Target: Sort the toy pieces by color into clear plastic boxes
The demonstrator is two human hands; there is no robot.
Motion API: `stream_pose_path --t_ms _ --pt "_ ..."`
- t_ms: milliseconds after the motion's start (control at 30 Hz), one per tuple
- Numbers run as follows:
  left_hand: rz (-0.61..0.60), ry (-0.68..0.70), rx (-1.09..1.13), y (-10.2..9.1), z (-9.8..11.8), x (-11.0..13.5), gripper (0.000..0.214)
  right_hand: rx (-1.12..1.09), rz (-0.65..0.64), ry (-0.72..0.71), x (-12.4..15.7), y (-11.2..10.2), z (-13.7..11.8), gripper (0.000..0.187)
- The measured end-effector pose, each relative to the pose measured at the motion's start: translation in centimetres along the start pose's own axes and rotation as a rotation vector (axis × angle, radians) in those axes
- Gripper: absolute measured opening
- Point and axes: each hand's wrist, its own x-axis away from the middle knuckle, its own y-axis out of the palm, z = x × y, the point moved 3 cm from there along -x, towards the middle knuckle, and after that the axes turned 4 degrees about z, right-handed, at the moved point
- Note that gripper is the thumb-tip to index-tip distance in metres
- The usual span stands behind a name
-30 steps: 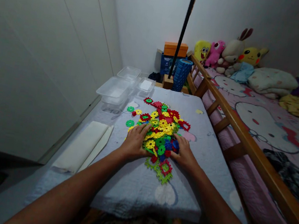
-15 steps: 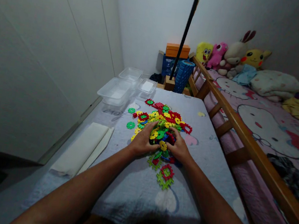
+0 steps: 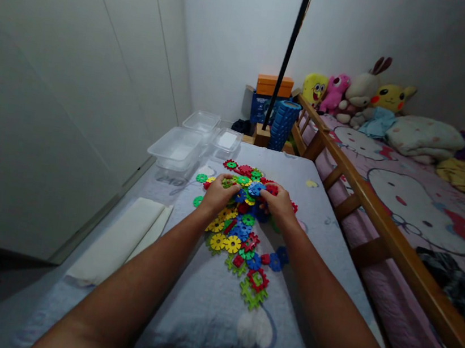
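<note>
A heap of plastic gear and snowflake toy pieces [image 3: 226, 219] in red, yellow, green and blue lies in the middle of the table. My left hand [image 3: 217, 195] is at the heap's far left side, fingers curled and thumb bent in around a yellow-green gear piece [image 3: 228, 183]. Across from it, my right hand [image 3: 280, 207] curls round red and blue pieces, with a blue snowflake piece [image 3: 256, 189] at its thumb tip. Its lower fingers are partly hidden. Closest to me lies a light-green square gear piece [image 3: 251, 296] with a red one [image 3: 258, 280] on it.
Clear plastic tubs [image 3: 176, 146] and a smaller clear box [image 3: 227, 140] stand at the table's far left. A folded white cloth [image 3: 118, 242] lies on the left. A wooden bed rail [image 3: 357, 199] runs along the right; a black pole [image 3: 285, 61] rises behind the table.
Both hands have moved away from me, from cupping the heap to gripping pieces at its far part. Yellow, blue and red pieces now lie spread on the near side.
</note>
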Motion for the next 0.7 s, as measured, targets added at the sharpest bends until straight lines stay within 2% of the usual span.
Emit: stream_pose_path --t_ms 133,333,433,533,700 --pt "0.052 0.087 -0.135 -1.7 -0.8 -0.7 0.048 0.111 0.034 -0.042 -1.7 -0.9 0.0 0.036" --pt "-0.077 0.310 -0.418 -2.8 -1.5 0.7 0.048 0.575 0.048 -0.346 -2.5 -1.5 -0.4 0.050" --pt "-0.129 0.307 -0.607 -2.8 -1.6 2.0 0.052 0.827 0.017 -0.417 -2.0 -0.5 -0.9 0.056" --pt "-0.115 0.289 -0.789 -2.8 -1.6 3.1 0.054 0.984 -0.003 -0.386 -1.4 0.9 -1.3 0.052" --pt "-0.131 0.311 -0.855 -2.5 -2.5 3.9 0.058 1.002 -0.067 -0.398 -1.1 3.0 -1.3 0.041"
